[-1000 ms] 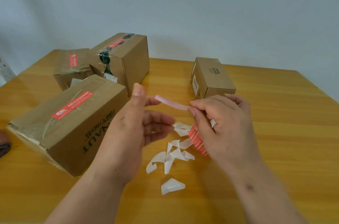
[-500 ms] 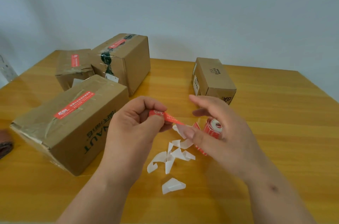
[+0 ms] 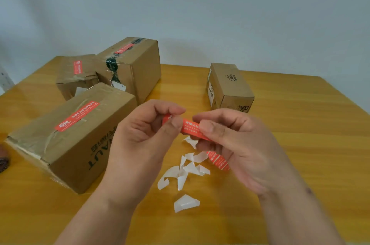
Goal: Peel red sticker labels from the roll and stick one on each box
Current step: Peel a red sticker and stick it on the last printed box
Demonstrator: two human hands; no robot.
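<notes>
1. Above the centre of the wooden bench [image 3: 300, 144], both hands meet over a red sticker label [image 3: 189, 126] held clear of the surface.
2. The left hand [image 3: 144, 140] has its fingers curled, with thumb and forefinger pinching the left end of the label.
3. The right hand [image 3: 236, 144] has its fingers curled, with thumb and forefinger pinching the right part of the label; the picture is blurred here.
4. A strip from the sticker roll [image 3: 218, 161] shows below the right hand's fingers; whether that hand grips the roll itself cannot be told.
5. White backing scraps [image 3: 186, 170] lie on the bench directly under the hands.
6. The small unlabelled box [image 3: 230, 82], printed "BAHA", stands beyond the right hand, apart from the others, with no red label visible on its top.
7. The large near box [image 3: 66, 134] at left carries a red label on its top.
8. The tall box [image 3: 136, 68] behind it, with black tape, carries a red label on top.
9. The far left box [image 3: 76, 72], beside the tall one, carries a red label.
</notes>
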